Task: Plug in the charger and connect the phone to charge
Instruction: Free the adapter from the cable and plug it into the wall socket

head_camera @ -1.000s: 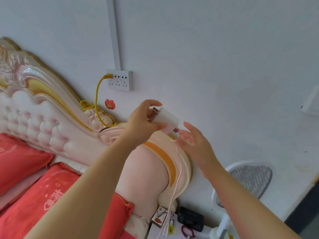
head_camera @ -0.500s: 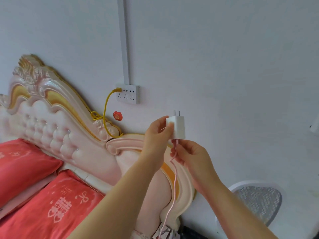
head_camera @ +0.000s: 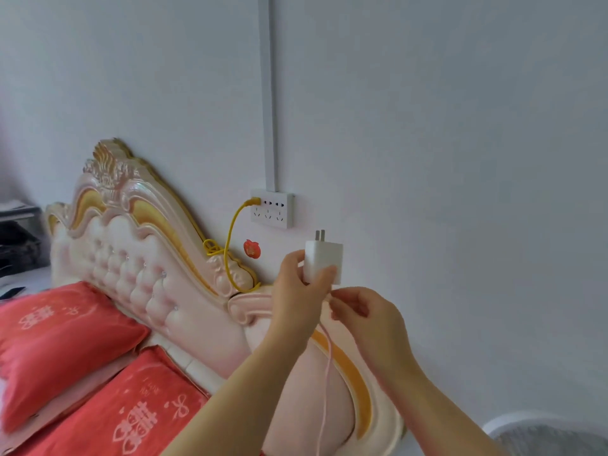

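My left hand (head_camera: 301, 292) grips a white charger block (head_camera: 320, 260) upright, its two metal prongs pointing up. It sits just below and to the right of the white wall socket strip (head_camera: 272, 209). My right hand (head_camera: 365, 312) pinches the pink cable (head_camera: 325, 383) right under the block; the cable hangs down over the headboard. No phone is in view.
A yellow cable (head_camera: 230, 238) is plugged into the strip's left outlet and drops behind the pink and gold headboard (head_camera: 138, 258). A red sticker (head_camera: 251, 248) is on the wall. Red pillows (head_camera: 62, 337) lie at lower left, and a white fan (head_camera: 546, 434) shows at bottom right.
The charger has been turned prongs up and raised toward the socket strip. My right hand went from open to pinching the cable under the block. The view tilted upward.
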`<state>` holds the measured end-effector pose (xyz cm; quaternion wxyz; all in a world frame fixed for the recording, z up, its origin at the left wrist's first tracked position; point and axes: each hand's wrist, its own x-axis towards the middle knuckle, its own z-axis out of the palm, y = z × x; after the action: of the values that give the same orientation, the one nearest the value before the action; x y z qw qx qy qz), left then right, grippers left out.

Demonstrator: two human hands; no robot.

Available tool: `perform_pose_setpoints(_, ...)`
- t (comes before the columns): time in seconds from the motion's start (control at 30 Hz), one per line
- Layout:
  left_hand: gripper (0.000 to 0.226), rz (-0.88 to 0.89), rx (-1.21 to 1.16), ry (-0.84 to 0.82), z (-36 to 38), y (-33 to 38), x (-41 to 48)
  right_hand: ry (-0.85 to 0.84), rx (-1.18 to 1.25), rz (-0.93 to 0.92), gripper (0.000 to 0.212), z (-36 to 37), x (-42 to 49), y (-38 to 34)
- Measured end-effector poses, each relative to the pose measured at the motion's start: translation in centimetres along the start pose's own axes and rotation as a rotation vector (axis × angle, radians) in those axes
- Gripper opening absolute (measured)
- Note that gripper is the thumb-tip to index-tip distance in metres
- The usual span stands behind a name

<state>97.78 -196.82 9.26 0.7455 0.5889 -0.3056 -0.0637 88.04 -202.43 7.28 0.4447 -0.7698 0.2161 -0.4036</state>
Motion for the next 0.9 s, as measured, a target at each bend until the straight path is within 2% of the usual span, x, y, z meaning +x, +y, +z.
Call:
perform_pose_setpoints(0.13,0.029,0.025,-0.064,0.103,-3.0,-0.4,5.7,0.029,-0.287,-0.119,0.022,0.5,4.3,0.9)
perform_pose_setpoints(0.33,0.041,0.036,0.282,0.114,-5.6,-2.7,14.1,0.076,-0.858,-0.325,0.038,2.3,13.1,2.1)
perform_pose_setpoints(0.5,0.037,0.138,0.466,0.06,-6.1,-5.3,19.3,0.117,-1.262,-0.507,0.048,4.3,19.5,2.4)
perform_pose_setpoints(0.7,0.041,0.225,0.502,0.063,-5.8,-7.9,22.6,0.237,-1.425,-0.685,0.061,6.5,24.6,4.6)
perform_pose_setpoints(0.83,0.04,0.265,0.54,0.028,-5.6,-8.6,24.0,0.386,-1.502,-0.811,0.05,6.3,26.3,7.3)
perform_pose_setpoints(0.9,0.04,0.259,0.545,0.022,-5.6,-8.8,24.4,0.448,-1.543,-0.856,0.052,6.3,26.8,8.1)
